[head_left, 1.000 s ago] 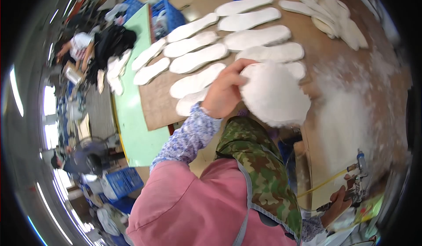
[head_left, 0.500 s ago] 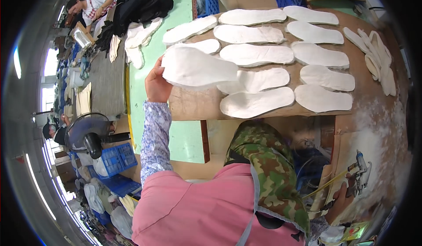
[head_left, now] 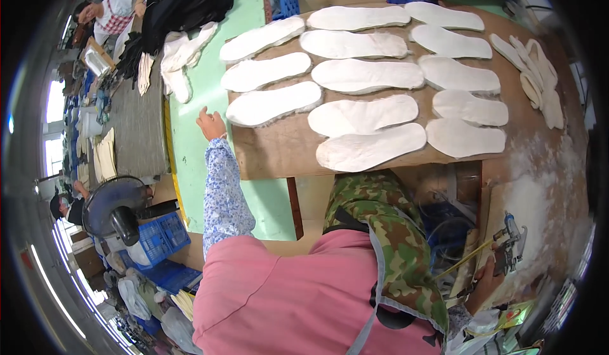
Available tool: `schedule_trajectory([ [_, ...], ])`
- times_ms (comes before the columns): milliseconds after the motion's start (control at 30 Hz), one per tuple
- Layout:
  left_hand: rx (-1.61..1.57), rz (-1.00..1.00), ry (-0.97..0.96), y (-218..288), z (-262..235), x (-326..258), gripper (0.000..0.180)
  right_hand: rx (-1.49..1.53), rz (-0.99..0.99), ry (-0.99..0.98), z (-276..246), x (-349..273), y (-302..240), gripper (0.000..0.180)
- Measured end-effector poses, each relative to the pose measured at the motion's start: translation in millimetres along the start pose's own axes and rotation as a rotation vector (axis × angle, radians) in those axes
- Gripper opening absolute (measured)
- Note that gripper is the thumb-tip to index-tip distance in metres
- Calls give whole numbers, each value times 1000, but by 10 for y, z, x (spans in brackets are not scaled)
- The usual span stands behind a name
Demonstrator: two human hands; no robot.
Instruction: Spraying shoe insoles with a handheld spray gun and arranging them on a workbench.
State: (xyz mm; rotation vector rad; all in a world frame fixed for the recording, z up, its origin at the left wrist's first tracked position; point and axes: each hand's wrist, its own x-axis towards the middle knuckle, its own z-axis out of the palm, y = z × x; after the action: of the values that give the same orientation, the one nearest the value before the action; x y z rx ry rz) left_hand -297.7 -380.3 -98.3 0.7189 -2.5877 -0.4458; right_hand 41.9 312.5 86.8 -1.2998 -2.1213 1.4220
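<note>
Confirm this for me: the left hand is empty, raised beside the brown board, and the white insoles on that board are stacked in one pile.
Not quite. The head view shows the left hand empty and raised beside the brown board, but the white insoles are not stacked in one pile: they lie flat in rows, spread side by side across the board.

My left sleeve is pale blue with a small white flower print, over a plain pink top and a green-and-brown camouflage apron. The flat foot-shaped insoles are off-white and lie on a brown cardboard sheet. The table beneath is mint green, and the plastic crate below it is bright blue.
</note>
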Motion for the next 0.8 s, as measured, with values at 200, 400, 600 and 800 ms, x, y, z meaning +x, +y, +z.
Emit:
schedule_trajectory([
  [200,-768,236,-344,2202,115,-593,14,-2,113,23,-176,151,7,26],
  [400,-880,528,-844,4637,515,-1933,22,104,146,65,-566,368,212,23],
  [600,-979,1073,-780,6654,1568,-3105,36,176,144,154,-824,393,260,18],
  [800,-583,1264,-405,8101,2336,-3549,44,215,315,314,-1009,381,267,23],
])
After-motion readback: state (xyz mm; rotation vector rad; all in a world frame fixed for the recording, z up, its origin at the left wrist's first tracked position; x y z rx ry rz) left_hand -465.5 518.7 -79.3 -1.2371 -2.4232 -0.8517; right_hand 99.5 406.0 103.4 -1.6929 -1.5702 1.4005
